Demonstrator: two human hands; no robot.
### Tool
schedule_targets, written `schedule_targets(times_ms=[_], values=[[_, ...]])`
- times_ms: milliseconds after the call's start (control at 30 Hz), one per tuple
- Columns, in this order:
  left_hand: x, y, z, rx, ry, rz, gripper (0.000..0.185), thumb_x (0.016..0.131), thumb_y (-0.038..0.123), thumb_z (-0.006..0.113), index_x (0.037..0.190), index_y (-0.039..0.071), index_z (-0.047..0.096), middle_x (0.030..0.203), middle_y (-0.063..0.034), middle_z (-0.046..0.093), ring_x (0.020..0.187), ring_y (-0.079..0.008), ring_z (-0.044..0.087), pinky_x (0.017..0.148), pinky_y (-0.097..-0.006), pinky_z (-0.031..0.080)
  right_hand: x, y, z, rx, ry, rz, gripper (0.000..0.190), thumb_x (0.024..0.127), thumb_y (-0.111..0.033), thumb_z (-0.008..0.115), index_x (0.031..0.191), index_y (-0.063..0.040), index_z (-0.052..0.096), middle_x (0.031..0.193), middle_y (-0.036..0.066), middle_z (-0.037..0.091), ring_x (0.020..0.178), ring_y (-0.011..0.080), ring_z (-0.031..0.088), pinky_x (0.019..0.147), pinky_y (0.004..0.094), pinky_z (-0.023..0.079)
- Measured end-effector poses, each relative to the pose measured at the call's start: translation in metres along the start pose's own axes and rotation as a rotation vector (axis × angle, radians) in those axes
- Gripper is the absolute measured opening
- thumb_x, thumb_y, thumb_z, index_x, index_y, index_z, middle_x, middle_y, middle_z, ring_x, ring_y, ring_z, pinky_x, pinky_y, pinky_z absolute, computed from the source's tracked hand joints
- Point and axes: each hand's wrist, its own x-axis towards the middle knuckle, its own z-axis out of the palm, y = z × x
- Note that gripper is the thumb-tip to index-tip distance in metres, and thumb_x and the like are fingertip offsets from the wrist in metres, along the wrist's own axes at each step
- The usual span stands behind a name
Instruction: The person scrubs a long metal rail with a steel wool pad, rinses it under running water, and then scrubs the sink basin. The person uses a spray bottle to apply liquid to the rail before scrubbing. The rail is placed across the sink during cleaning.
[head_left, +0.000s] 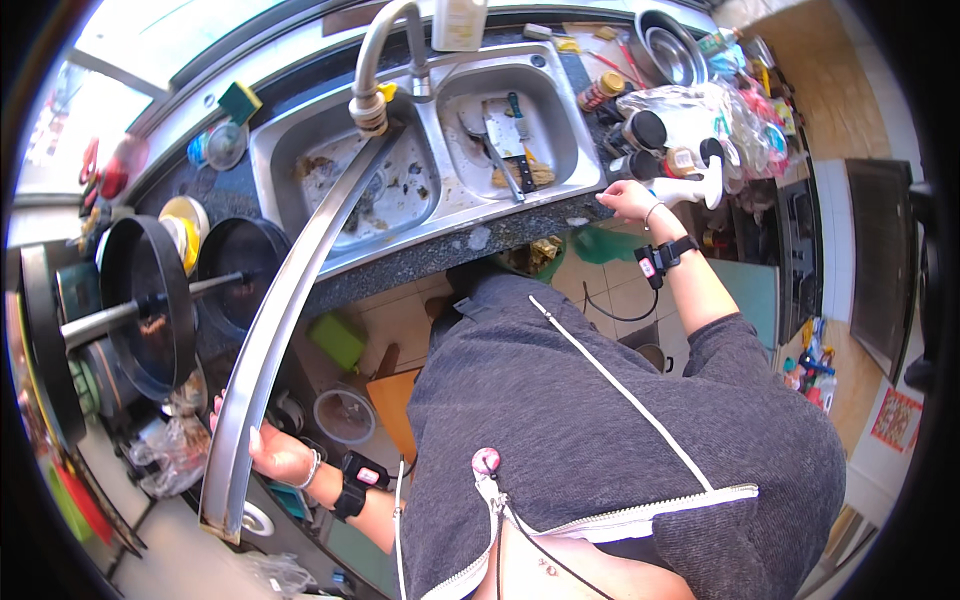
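Observation:
My left hand (279, 453) grips a long metal channel strip (289, 300) near its lower end, with the fingers partly hidden behind it. The strip slants up and right over the left sink basin (352, 176), its far end beneath the faucet spout (369, 112). Dark residue is scattered in that basin. My right hand (628, 201) is above the counter edge, right of the sink, its fingertips drawn together; whether anything small is between them cannot be told. The right basin (465, 82) holds a cleaver (508, 139), a long-handled metal utensil (502, 165) and a bristly scrubber (546, 175).
Black frying pans (146, 307) stand on edge at the left. A sponge (240, 103) rests on a plastic cup (225, 146) behind the sink. Jars (643, 130), a white spray bottle (679, 189) and plastic bags crowd the right counter. A waste bin (544, 262) is below the counter.

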Motion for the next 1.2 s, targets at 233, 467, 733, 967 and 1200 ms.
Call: schedule_targets(times_ms=[233, 467, 733, 967, 1200], values=[[0.007, -0.001, -0.003, 0.032, -0.063, 0.005, 0.058, 0.096, 0.027, 0.052, 0.145, -0.003, 0.041, 0.145, -0.0238, 0.048, 0.135, -0.0383, 0.047, 0.113, -0.0508, 0.039, 0.014, 0.057, 0.02, 0.142, 0.021, 0.215, 0.043, 0.09, -0.047, 0.068, 0.113, -0.01, 0.068, 0.098, 0.004, 0.069, 0.081, 0.0156, 0.065, 0.062, 0.0338, 0.055], [0.002, -0.001, -0.007, 0.089, -0.087, 0.027, 0.056, 0.098, 0.029, 0.052, 0.142, -0.003, 0.043, 0.142, -0.0244, 0.048, 0.132, -0.0373, 0.049, 0.111, -0.0501, 0.042, 0.021, 0.11, 0.022, 0.74, 0.385, 0.454, 0.083, 0.077, -0.062, 0.075, 0.134, -0.005, 0.056, 0.125, 0.011, 0.06, 0.108, 0.0238, 0.058, 0.082, 0.0441, 0.052], [0.0, 0.007, -0.01, 0.003, 0.074, -0.047, 0.046, 0.095, 0.025, 0.054, 0.131, -0.004, 0.053, 0.134, -0.02, 0.055, 0.127, -0.0307, 0.053, 0.109, -0.0473, 0.042, 0.015, 0.119, -0.012, 0.726, 1.176, -0.166, 0.049, 0.077, -0.031, 0.086, 0.109, 0.003, 0.07, 0.108, 0.012, 0.072, 0.098, 0.0194, 0.069, 0.088, 0.0338, 0.053], [0.004, 0.008, -0.006, 0.041, 0.132, -0.128, 0.055, 0.093, 0.021, 0.055, 0.141, -0.005, 0.043, 0.139, -0.0238, 0.047, 0.129, -0.0348, 0.05, 0.109, -0.0465, 0.043, -0.013, 0.115, -0.04, 0.534, 1.154, -0.384, 0.033, 0.084, -0.025, 0.083, 0.105, -0.001, 0.074, 0.098, 0.007, 0.075, 0.09, 0.0161, 0.07, 0.08, 0.0318, 0.054], [0.002, 0.01, -0.006, 0.047, 0.073, -0.114, 0.058, 0.093, 0.019, 0.056, 0.142, -0.007, 0.041, 0.138, -0.0251, 0.048, 0.127, -0.0353, 0.052, 0.11, -0.0473, 0.043, -0.062, 0.031, -0.056, 0.552, 0.899, -0.769, 0.029, 0.087, -0.016, 0.08, 0.108, 0.002, 0.073, 0.092, 0.005, 0.074, 0.083, 0.0115, 0.068, 0.075, 0.0269, 0.052]])
